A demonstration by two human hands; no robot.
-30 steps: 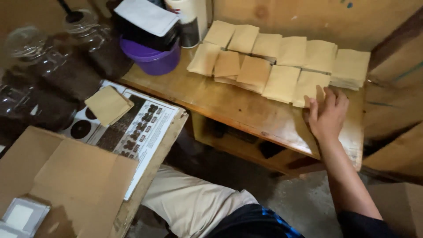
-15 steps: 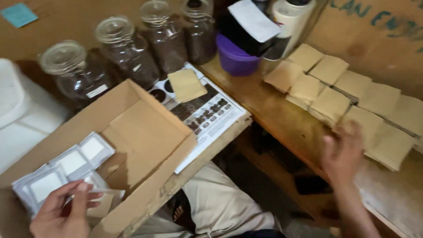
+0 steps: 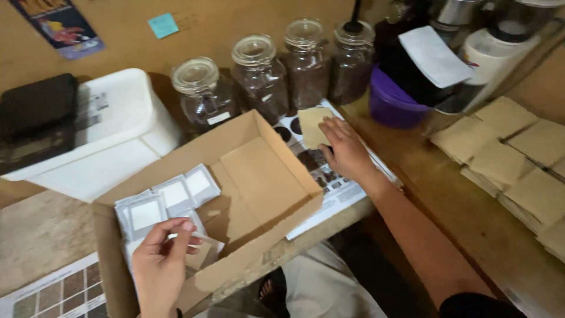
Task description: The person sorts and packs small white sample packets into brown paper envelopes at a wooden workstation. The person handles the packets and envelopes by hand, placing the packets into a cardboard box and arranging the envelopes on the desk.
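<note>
Head view is all I've got here, looking down on the bench (image 3: 47,235). My left hand (image 3: 159,265) is down in the open cardboard box (image 3: 265,182), thumb and fingers pinched shut on a white sachet (image 3: 197,237) pulled from the stack of white sachets (image 3: 170,197) in the box's left end. The sachet's long axis runs roughly left-right in the frame, free end pointing right toward the bare half of the box, though it's edge-on and a bit blurry, so I can't tell which face is up. My right hand (image 3: 347,150) lies flat and open, fingers spread, on a tan paper pouch (image 3: 312,125) that rests on a printed sheet (image 3: 335,188) just in front of the glass jars (image 3: 259,76). The pouch sits slightly skewed, with its long side running away from me toward the jars. What could go wrong, as I see it: the pinch is only at one end, so the sachet could slip or drag its neighbours out of the stack. The printed sheet also overhangs the bench edge, and pressing on it could slide it and the pouch off. More tan pouches (image 3: 506,159) lie spread out to the right, near a purple tub (image 3: 394,106).
</note>
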